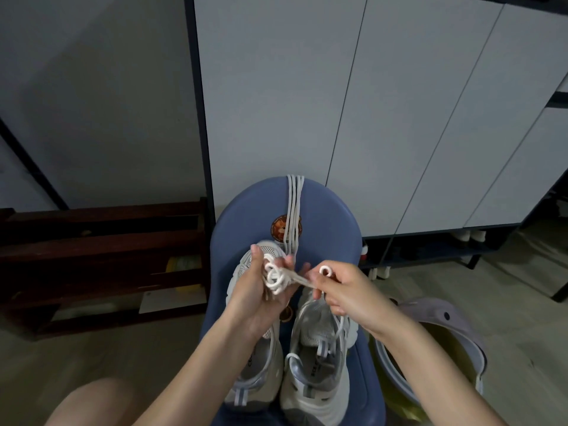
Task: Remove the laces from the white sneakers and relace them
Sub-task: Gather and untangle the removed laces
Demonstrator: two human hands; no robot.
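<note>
on the blue stool (335, 229): two white sneakers (316, 358), side by side; one tangled white lace (275, 276) held above them; one white lace (293, 210) doubled into four strands across the stool's far edge; one round sticker (278, 228). two hands (255, 290). right of the stool: one basin (430, 348).

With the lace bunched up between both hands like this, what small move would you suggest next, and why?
Probably draw the right hand away rightward to pull the lace out straight. The left hand holds it in loose coils while the right pinches a strand stretched between them. Another lace already lies straight over the blue stool, and both sneakers show open, unlaced fronts.
</note>
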